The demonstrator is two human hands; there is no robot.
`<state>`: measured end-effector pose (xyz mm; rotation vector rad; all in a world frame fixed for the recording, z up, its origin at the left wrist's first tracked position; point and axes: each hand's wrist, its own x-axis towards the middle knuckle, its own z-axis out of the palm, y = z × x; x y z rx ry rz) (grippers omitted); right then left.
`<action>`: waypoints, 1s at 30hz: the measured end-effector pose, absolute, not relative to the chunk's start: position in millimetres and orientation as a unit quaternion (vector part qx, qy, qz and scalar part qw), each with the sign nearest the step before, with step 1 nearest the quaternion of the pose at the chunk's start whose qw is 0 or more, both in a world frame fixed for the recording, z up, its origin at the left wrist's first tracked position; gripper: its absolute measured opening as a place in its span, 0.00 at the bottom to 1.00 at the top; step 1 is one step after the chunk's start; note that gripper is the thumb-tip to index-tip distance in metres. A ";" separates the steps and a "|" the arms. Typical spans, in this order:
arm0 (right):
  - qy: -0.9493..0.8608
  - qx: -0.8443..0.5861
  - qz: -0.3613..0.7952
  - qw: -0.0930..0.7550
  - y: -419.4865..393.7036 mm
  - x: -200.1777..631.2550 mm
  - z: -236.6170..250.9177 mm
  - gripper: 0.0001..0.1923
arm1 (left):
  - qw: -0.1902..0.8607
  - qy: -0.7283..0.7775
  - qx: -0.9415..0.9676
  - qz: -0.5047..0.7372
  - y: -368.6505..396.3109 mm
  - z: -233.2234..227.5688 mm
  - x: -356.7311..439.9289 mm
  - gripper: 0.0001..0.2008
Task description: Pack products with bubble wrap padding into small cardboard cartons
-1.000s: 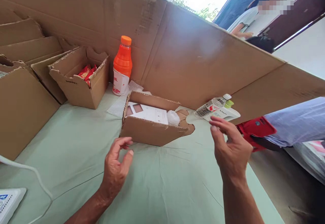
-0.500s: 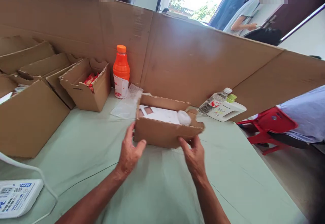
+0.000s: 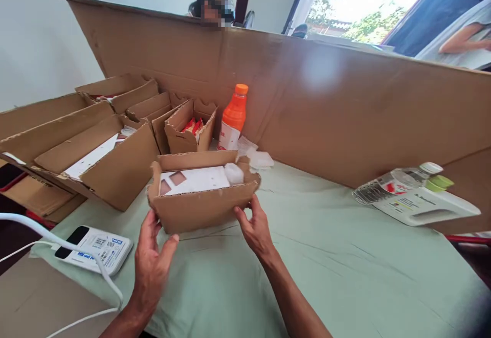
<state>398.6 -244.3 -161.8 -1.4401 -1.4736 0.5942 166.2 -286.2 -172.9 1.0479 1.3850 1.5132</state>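
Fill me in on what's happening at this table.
A person grips a small open brown cardboard box on the green tablecloth: right hand on its front right corner, left hand at its left end. Inside lie a white card and a white wad. An orange drink bottle stands behind.

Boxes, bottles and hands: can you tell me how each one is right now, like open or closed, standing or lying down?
Front box: open on top, white card and a white wad inside.
Left hand: open, at the box's left corner.
Right hand: fingers on the box's right end.
Orange bottle: upright, capped.
Clear bottle: lying down, capped.
White jug: lying down, green cap on.
Snack box: open, red packets inside.
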 end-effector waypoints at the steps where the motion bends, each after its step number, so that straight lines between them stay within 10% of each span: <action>1: -0.623 -0.582 0.248 0.461 -228.8 389.6 -163.9 0.25 | 0.393 0.553 0.411 0.608 -291.4 -176.3 160.3 0.36; 7: -0.691 -0.542 0.257 0.402 -156.8 333.7 -184.6 0.37 | 0.343 0.542 0.457 0.617 -314.0 -191.9 152.4 0.39; 30: -0.718 -0.534 0.228 0.383 -187.4 287.0 -243.3 0.17 | 0.403 0.570 0.580 0.419 -323.7 -244.2 166.7 0.30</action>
